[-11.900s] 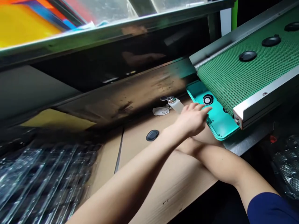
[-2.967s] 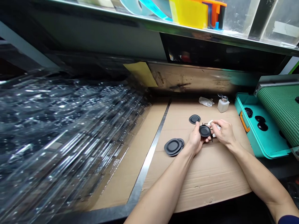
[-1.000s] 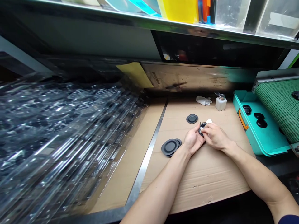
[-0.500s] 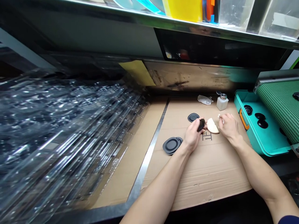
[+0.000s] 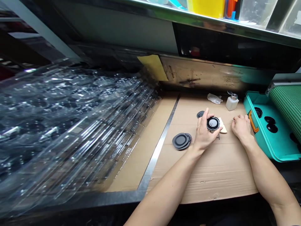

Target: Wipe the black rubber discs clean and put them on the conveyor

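The work looks partway: one piece is up in a hand while others lie on the counter (image 5: 211, 179) and in the bin (image 5: 281, 158); which of them are finished, I cannot tell. Clear plastic trays (image 5: 70, 125), blurred, cover the left, beside the cardboard-topped counter. At the far right, the green belt (image 5: 290, 97) reaches over the teal bin, where several black discs (image 5: 272, 128) lie, well apart from the grey stack.

The left hand (image 5: 203, 135) is raised above the counter, thumb and fingers spread just to the width of one disc (image 5: 213, 123), which it holds by the rim with the pale-centred face showing. The right hand (image 5: 241, 127) is low by the bin, fingers curled; whether it pinches anything is hidden.

Behind the hands stand a white bottle (image 5: 232, 103), cap up, and a crumpled wipe (image 5: 213, 99). The stack (image 5: 181, 140) of grey discs sits left of the left hand. A cream pad (image 5: 222, 126) shows partly behind the held disc, and a lone grey disc (image 5: 200, 114) lies beyond the fingers.
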